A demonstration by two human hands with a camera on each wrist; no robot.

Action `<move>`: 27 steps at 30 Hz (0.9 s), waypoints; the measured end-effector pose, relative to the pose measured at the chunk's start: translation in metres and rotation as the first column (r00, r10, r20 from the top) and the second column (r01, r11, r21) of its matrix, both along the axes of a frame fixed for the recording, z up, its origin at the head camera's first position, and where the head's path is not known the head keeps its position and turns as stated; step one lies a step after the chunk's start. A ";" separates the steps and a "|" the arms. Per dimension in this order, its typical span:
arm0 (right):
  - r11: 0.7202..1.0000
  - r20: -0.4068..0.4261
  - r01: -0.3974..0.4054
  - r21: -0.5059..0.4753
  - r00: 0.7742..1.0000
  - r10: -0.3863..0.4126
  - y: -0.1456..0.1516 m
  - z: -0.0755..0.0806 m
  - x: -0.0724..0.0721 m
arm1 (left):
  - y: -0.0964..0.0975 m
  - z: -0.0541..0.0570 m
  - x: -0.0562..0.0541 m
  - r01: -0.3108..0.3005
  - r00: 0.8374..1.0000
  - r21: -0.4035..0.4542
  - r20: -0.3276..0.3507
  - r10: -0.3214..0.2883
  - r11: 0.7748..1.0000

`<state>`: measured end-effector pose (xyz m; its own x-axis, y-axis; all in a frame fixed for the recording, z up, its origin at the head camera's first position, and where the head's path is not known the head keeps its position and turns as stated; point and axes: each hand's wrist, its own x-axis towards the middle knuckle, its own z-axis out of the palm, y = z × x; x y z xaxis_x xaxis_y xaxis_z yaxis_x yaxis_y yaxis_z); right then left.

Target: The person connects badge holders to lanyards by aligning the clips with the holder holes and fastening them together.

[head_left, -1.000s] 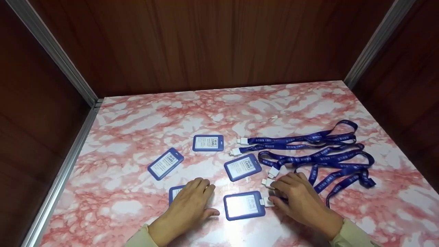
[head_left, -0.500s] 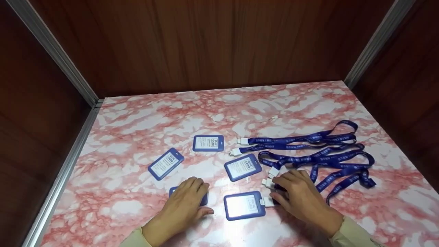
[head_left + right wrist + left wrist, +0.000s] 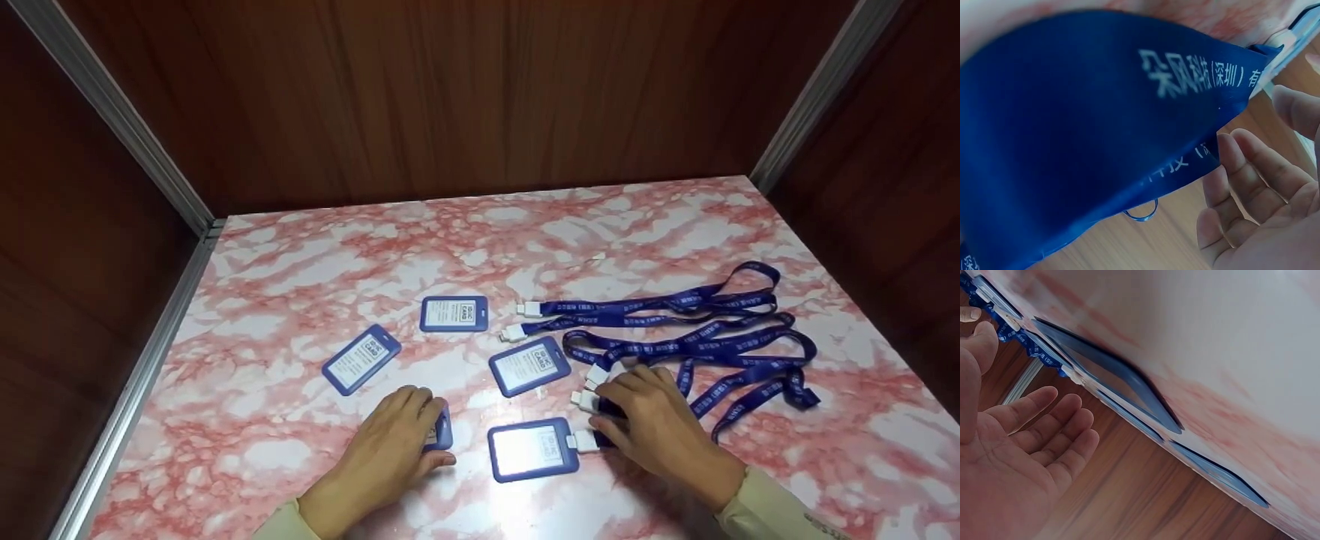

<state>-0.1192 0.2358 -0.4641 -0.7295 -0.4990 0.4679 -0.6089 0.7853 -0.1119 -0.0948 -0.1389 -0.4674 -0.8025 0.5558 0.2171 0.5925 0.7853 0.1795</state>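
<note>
My left hand hovers with relaxed fingers over a blue-framed badge holder, which it mostly hides in the head view. From the left wrist, its fingers look loosely bent with nothing between them, and a badge holder lies beyond. My right hand is over the blue lanyards, fingers slightly bent; in the right wrist view fingertips are right at the edge of a printed lanyard. Between the hands, a badge holder lies flat, joined to a white clip whose strap runs under the right hand.
Other badge holders lie flat farther back: one at left, one at centre, one right of it. Several blue lanyards with white clips spread to the right. Dark wood panels wall the marbled table.
My left hand has moved left and slightly towards me, uncovering the right end of the badge holder beneath it. The right hand has barely shifted.
</note>
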 end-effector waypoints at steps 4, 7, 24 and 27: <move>1.000 0.023 0.009 0.004 1.000 -0.009 0.000 0.000 0.000 | -0.002 -0.001 -0.001 -0.006 1.000 0.003 -0.010 0.006 1.000; 1.000 0.033 0.019 0.015 0.999 -0.020 -0.001 0.000 0.000 | -0.003 -0.001 -0.001 -0.009 1.000 0.011 -0.010 0.010 1.000; 1.000 0.035 0.018 0.016 0.999 -0.018 -0.005 -0.002 -0.007 | -0.010 -0.003 -0.001 -0.030 0.999 0.020 -0.032 0.030 0.999; 1.000 0.041 0.022 0.020 0.999 -0.023 -0.005 -0.003 -0.007 | -0.010 -0.003 -0.001 -0.033 0.999 0.018 -0.032 0.033 0.999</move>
